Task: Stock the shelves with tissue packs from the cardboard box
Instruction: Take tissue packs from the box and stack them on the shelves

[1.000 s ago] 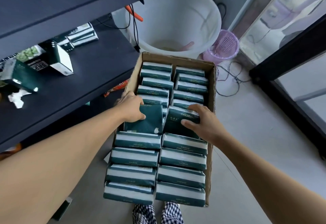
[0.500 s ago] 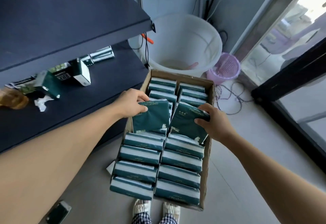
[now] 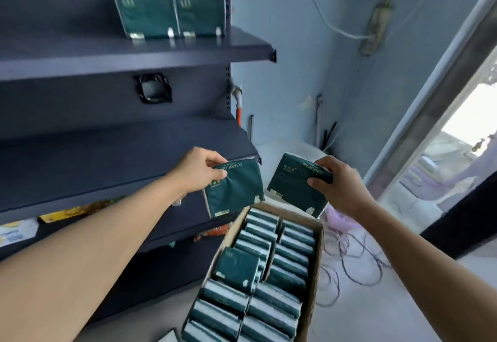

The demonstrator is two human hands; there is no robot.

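My left hand (image 3: 197, 170) pinches the top edge of a dark green tissue pack (image 3: 234, 189), held in the air in front of the middle shelf (image 3: 107, 153). A second green tissue pack (image 3: 295, 184) is gripped at its upper right corner by my right hand (image 3: 336, 183), above the cardboard box (image 3: 313, 274). The box stands on the floor with several green and white packs in rows; one loose pack (image 3: 236, 267) lies flat on top of them. Two packs (image 3: 166, 10) stand upright on the upper shelf (image 3: 134, 51).
The dark blue shelving unit fills the left side. Colourful snack packets (image 3: 75, 211) lie on a lower shelf. Loose cables (image 3: 349, 261) trail on the floor right of the box. A glass door (image 3: 443, 166) is at the right, and a power strip (image 3: 375, 29) hangs on the blue wall.
Both hands have lifted their tissue packs out of the box and raised them to middle shelf height. The view has tilted up, bringing the upper shelf with two packs into sight.
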